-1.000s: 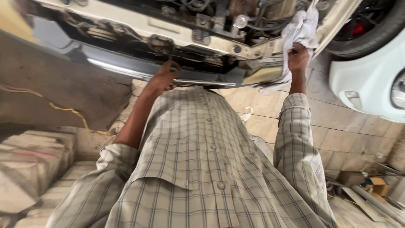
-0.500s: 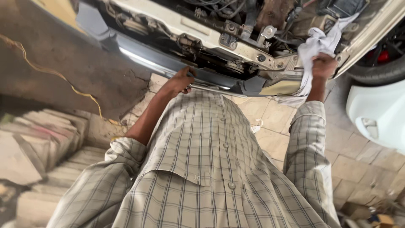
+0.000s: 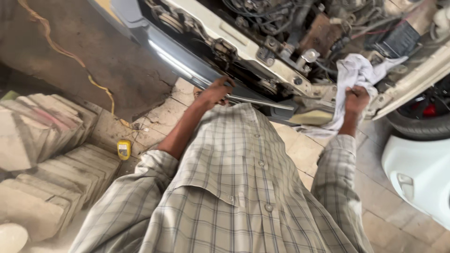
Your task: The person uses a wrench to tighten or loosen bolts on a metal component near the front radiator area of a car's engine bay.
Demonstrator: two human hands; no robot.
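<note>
I stand at the open front of a white car (image 3: 225,42), its engine bay (image 3: 323,28) full of hoses and metal parts. My left hand (image 3: 214,92) rests with curled fingers on the grey front bar (image 3: 187,70) of the car. My right hand (image 3: 357,100) grips a crumpled white cloth (image 3: 352,75) that lies against the car's front edge and hangs down below my wrist. My checked shirt fills the lower part of the view.
Stacked grey paving blocks (image 3: 51,154) lie at the left. A small yellow container (image 3: 123,149) stands on the tiled floor beside them. A second white car body (image 3: 417,178) is at the lower right, with a black tyre (image 3: 422,124) above it.
The view has swung left and down, so the car's front sits further right. My right hand with the cloth has come lower on the front edge. My left hand stays on the bar.
</note>
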